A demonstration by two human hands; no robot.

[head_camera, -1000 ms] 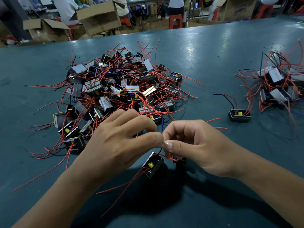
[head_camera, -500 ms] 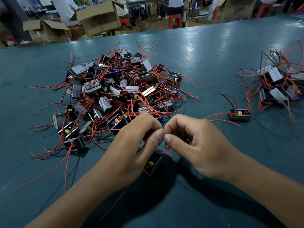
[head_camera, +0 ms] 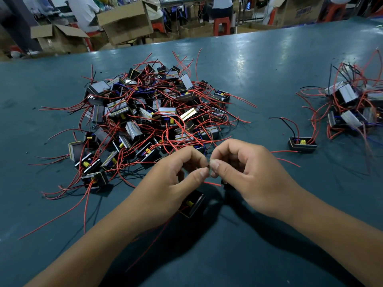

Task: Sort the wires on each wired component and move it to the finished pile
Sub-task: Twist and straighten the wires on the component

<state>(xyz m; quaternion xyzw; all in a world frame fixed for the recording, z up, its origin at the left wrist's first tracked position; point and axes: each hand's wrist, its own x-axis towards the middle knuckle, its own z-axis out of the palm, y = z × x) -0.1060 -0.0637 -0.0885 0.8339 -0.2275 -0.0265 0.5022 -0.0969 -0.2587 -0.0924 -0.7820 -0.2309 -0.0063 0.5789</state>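
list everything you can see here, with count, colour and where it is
table: one, dark teal, fills the view
big pile of wired components: many, too tangled to count, black and silver with red wires, centre left
smaller pile: several, same colours, far right
lone component: one, black, red and black wires, left of the smaller pile
held component: one, black with yellow part, hanging below the hands by its wires
cardboard boxes: several, brown, beyond the table
red stools: at least two, beyond the table
left hand: pinching wires at centre
right hand: pinching wires, fingertips meeting the left's
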